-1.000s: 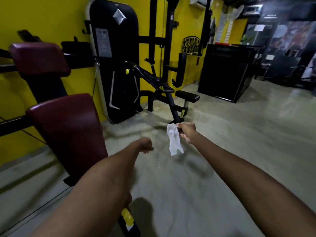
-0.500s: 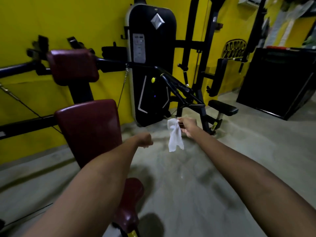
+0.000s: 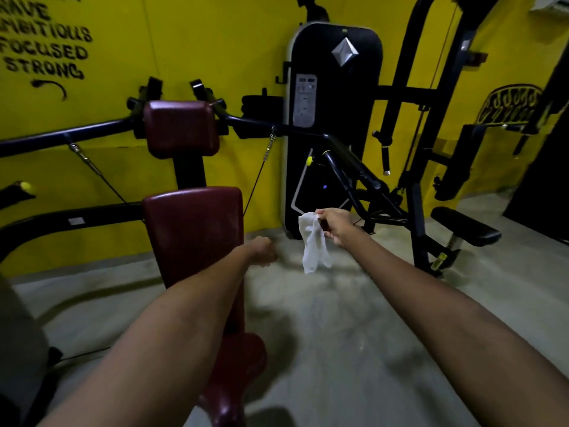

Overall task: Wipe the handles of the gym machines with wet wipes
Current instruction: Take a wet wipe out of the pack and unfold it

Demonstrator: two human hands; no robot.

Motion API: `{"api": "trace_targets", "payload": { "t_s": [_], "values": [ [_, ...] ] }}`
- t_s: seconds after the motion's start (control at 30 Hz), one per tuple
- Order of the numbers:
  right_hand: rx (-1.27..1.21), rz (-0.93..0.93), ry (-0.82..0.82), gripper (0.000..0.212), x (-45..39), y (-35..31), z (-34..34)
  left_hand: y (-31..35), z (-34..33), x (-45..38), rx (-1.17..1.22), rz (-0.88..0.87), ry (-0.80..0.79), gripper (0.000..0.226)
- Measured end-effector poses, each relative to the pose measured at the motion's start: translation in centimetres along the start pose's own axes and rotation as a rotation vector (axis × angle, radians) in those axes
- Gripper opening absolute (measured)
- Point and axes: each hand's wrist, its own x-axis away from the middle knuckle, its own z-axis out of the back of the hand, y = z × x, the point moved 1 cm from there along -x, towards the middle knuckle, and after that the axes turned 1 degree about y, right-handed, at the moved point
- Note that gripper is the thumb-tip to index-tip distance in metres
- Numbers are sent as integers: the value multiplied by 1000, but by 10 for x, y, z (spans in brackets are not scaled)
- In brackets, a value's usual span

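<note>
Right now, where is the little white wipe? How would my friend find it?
Look at the tall black machine panel against the yellow wall. Just below it, over the grey floor, the right hand pinches a wet wipe that dangles down. It is the only white, crumpled, floppy thing among dark frames and maroon pads.

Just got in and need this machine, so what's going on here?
A person is cleaning the gym machines. Their right hand pinches a white wet wipe that hangs loose in the air, touching nothing. The left hand is curled and holds nothing, out in front of the maroon padded seat back. The black handle bar beyond is not yet being wiped.
</note>
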Motion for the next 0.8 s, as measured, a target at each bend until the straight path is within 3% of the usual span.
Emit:
{"api": "trace_targets", "payload": {
  "t_s": [0.17, 0.3, 0.4, 0.5, 0.6, 0.7, 0.8],
  "values": [
    [26, 8, -40, 24, -10, 1, -5, 17, 8, -3, 15, -6, 68, 27],
    [59, 35, -61, 29, -16, 0, -11, 33, 17, -5, 144, -17, 293, 24],
    [121, 118, -91, 31, -17, 2, -19, 47, 18, 0, 313, -18, 520, 23],
    [129, 186, -135, 25, -13, 6, -29, 54, 13, 2, 489, -48, 570, 19],
    [67, 206, -133, 28, -5, 10, -35, 57, 9, 7, 700, -23, 606, 36],
    [71, 288, -132, 31, 5, 16, -35, 59, 6, 15, 965, 30, 746, 50],
    [125, 396, -211, 36, 15, 23, -36, 64, -4, 25, 1084, 80, 862, 44]
  ]
}}
